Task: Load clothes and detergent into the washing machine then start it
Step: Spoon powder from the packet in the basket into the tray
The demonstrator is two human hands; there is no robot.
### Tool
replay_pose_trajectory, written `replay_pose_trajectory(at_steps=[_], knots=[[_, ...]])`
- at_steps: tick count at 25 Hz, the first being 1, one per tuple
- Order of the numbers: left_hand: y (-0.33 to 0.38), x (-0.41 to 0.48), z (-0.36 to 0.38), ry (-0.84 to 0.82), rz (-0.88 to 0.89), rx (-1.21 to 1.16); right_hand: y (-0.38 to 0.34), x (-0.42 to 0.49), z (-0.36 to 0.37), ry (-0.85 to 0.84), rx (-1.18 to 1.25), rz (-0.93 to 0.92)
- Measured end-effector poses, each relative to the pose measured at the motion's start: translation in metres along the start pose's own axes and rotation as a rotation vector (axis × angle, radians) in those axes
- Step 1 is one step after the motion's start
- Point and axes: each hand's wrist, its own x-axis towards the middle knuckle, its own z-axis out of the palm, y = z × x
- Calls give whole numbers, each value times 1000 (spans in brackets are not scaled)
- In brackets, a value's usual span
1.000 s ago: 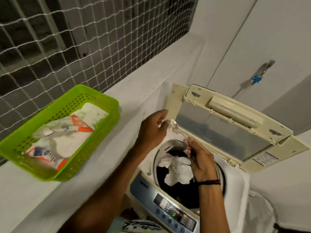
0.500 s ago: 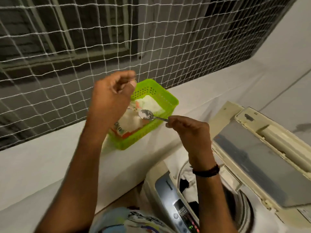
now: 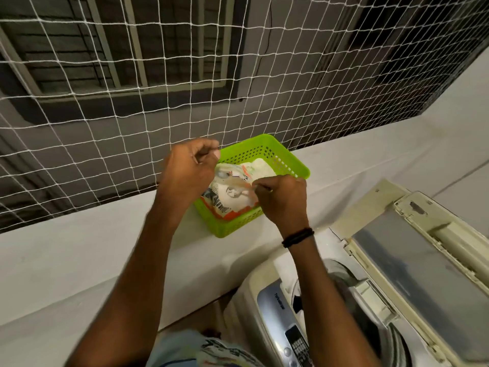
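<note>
Right hand (image 3: pixel 283 201) round blurred spoon (image 3: pixel 244 187) over detergent bag (image 3: pixel 238 202) in green basket (image 3: pixel 291 160); left hand (image 3: pixel 189 172) at its 10 o'clock, curled, hold unclear.

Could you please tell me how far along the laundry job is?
Done: clothes lie in the washer. In hand: the right hand holds a spoon over the detergent pouch in the basket. Left: add detergent, close the open lid, press start.
</note>
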Motion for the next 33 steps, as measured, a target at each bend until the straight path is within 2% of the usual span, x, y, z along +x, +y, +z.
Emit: replay_pose_trajectory(at_steps=[2,4,7,8,10,12,14,16,18,23,33], knots=[[-2,1,0,-3,2,3,0,6,4,-143,33,-32],[-4,4,-2,-2,-5,-2,1,9,1,-188,100,-12],[-7,8,-4,-3,4,20,9,16,-4,-232,26,-54],[-7,9,-4,-5,9,27,10,20,-6,-271,-15,-22],[-7,10,-3,-5,10,36,7,31,-10,-351,-43,177],[-7,10,-2,1,7,49,3,38,-14,-421,59,348],[-7,11,-1,0,12,55,-1,40,-20,-482,192,395],[-7,12,0,-1,25,53,-4,37,-28,-450,281,407],[-6,13,1,2,39,65,-1,32,-35,-350,323,428],[-4,10,4,-11,54,88,16,20,-46,-224,536,556],[15,2,19,-15,72,52,60,-23,-62,-222,996,764]])
